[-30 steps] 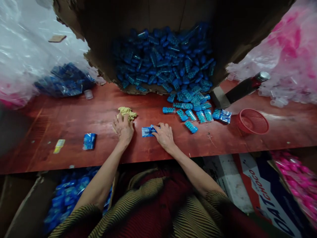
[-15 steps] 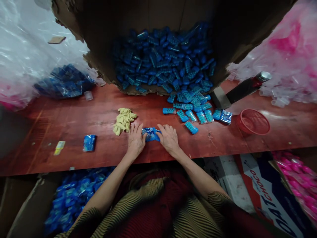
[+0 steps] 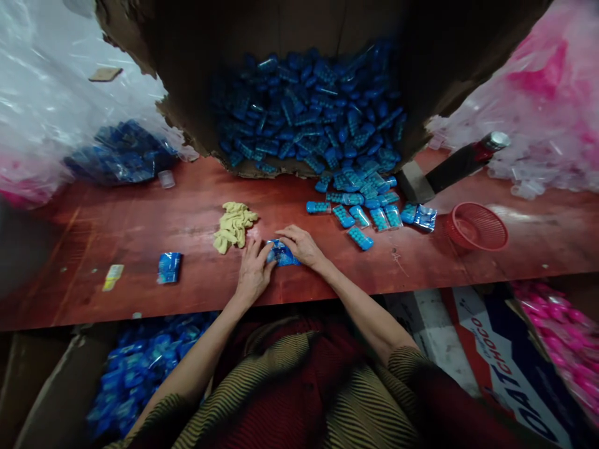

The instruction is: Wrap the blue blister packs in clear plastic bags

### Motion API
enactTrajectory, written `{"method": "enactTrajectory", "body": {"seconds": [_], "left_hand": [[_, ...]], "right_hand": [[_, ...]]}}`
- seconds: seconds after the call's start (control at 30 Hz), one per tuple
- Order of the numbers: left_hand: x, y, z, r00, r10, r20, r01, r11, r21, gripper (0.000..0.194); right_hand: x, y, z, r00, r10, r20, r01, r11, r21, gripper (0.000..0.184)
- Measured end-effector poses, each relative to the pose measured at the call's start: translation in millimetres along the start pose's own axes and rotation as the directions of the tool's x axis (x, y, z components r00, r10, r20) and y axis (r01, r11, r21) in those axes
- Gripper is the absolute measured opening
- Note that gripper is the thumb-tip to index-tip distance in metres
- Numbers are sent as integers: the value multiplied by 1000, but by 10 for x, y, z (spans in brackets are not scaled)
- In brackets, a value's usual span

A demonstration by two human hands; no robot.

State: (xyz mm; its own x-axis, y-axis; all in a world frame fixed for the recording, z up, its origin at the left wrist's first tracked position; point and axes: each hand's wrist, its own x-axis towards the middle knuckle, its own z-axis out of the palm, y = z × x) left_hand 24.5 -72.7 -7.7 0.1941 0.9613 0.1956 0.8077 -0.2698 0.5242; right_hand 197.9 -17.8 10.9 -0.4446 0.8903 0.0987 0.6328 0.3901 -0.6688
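A small blue printed plastic packet [image 3: 286, 255] lies on the red table close to its front edge. My left hand [image 3: 254, 271] grips its left end, thumb and fingers bent. Across its upper right part reaches my right hand [image 3: 303, 248], with the fingers bent over the top edge and pressed on it. Part of the packet is hidden under both hands. Just beyond my left hand lies a crumpled yellow cloth [image 3: 235, 226]. Several clear bottles with blue caps and blue balls inside [image 3: 359, 237] are scattered to the right of my right hand.
A torn cardboard box [image 3: 196, 140] at the back spills blue bottles [image 3: 318, 112]. At right stand a red plastic basket [image 3: 478, 227] and a dark bar-shaped tool on a block [image 3: 418, 182]. Another blue packet [image 3: 169, 267] and a yellow-white label [image 3: 112, 277] lie at left.
My right hand has moved left and slightly away from me, from the packet's right end onto its top. My left hand has shifted slightly, still at the left end.
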Motion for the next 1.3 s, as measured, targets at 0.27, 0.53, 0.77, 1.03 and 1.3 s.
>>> {"method": "enactTrajectory", "body": {"seconds": [0.27, 0.53, 0.77, 1.03, 1.3], "left_hand": [[287, -455, -382, 909, -234, -346, 237, 971, -32, 45], [266, -469, -160, 944, -233, -233, 220, 972, -82, 43], [336, -312, -67, 957, -179, -228, 166, 983, -74, 39], [153, -172, -127, 925, -192, -327, 164, 980, -112, 36], [-134, 386, -173, 834, -551, 28, 378, 533, -757, 50]], "right_hand": [[561, -500, 194, 999, 5, 32, 4, 964, -267, 64], [789, -377, 368, 993, -65, 98, 74, 993, -92, 23], [-91, -119, -117, 998, 2, 63, 6, 991, -132, 36], [-487, -91, 167, 985, 124, -119, -155, 940, -305, 23], [-542, -194, 100, 963, 58, -262, -103, 981, -163, 28]]}}
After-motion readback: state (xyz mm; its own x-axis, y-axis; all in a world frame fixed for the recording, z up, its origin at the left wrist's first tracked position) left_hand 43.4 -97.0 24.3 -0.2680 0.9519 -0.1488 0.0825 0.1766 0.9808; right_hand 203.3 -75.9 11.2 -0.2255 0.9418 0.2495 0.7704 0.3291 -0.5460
